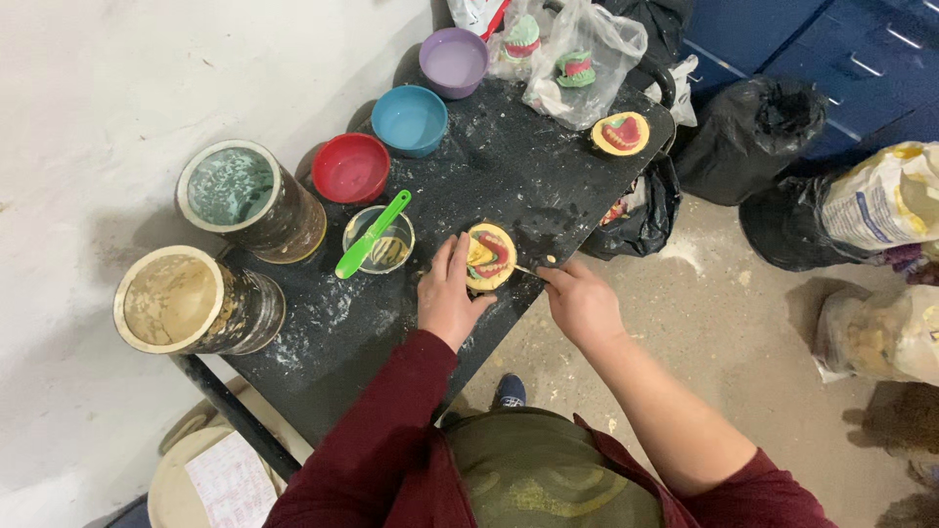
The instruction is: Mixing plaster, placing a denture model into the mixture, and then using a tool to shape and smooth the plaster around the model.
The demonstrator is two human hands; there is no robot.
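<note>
A round yellow dental cast [490,256] with red gums lies on the black table [509,166]. My left hand [447,296] rests beside it and steadies it with thumb and fingers on its left edge. My right hand [581,302] pinches a thin small tool [525,270] whose tip touches the cast's right side. A second similar yellow and red cast [620,133] sits apart at the table's far right edge.
Along the table's left stand two large tubs [249,198] [194,301], a glass cup with a green spatula [373,235], and red [350,167], blue [410,119] and purple bowls [454,62]. Plastic bags holding more casts [577,68] lie at the far end. Black bags [748,132] and sacks [880,200] stand on the floor to the right.
</note>
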